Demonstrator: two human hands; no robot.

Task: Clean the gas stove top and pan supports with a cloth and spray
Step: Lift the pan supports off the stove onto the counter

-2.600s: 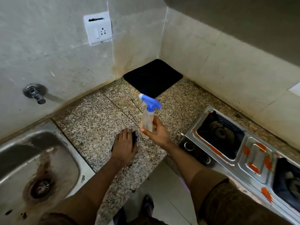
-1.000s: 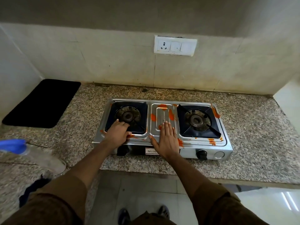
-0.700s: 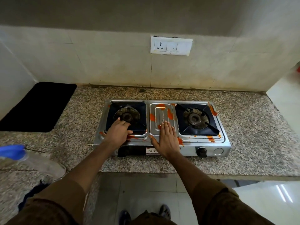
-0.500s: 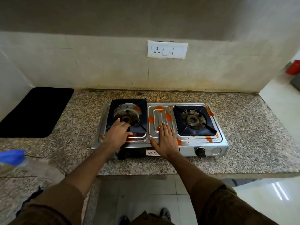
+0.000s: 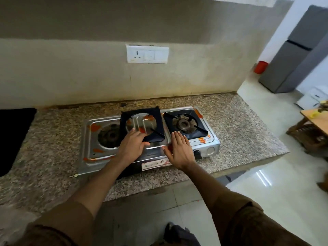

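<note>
Clearing stove: L pan support is gripped by curled L hand, held toward 3 o'clock; R hand flat, empty. Next: support to be set on counter.

The only lettering stands on a small white label on the front panel of the gas stove, at about 6 o'clock of the stove's middle. It begins with a capital "S"; the letters after it are too blurred to read, and a small dark mark closes the line. No other text, number or sign is legible.
</note>
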